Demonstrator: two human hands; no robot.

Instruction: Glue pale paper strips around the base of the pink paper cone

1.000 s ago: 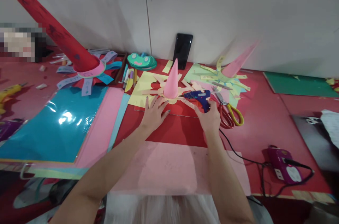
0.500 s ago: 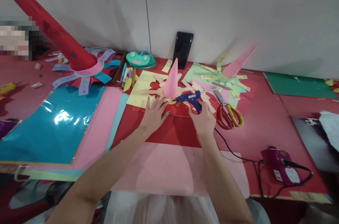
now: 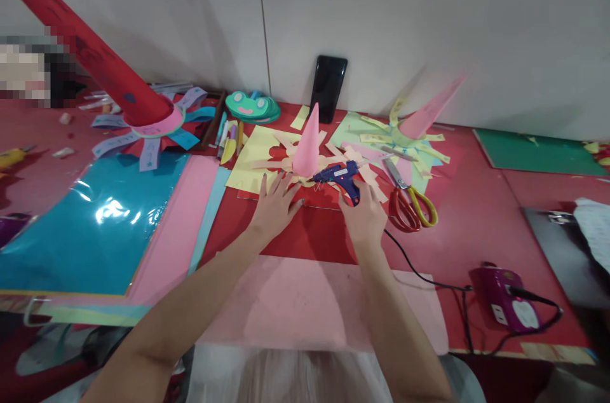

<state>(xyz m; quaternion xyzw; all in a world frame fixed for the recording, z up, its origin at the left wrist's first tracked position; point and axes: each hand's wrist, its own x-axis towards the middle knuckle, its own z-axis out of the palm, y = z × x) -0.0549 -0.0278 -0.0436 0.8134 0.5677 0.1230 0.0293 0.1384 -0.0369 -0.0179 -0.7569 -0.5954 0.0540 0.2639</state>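
In the middle of the table a pink paper cone (image 3: 306,147) stands upright on a peach paper piece with strips spreading out, over red and yellow sheets. My right hand (image 3: 365,215) is wrapped round the handle of a blue glue gun (image 3: 344,178). The gun's nozzle points left, at the front of the cone's base. My left hand (image 3: 275,204) rests with fingers spread on the paper just left of the nozzle. Right of the gun lie scissors (image 3: 413,199) with one red and one yellow handle.
A black phone (image 3: 328,89) leans on the wall. At the right stand a second pink cone (image 3: 431,109) and a purple power socket box (image 3: 509,298) with cables. To the left are a tall red cone (image 3: 95,53), markers (image 3: 230,139) and a blue glossy sheet (image 3: 105,225).
The view has shifted very slightly. Both hands and the glue gun keep nearly the same place at the cone's base.
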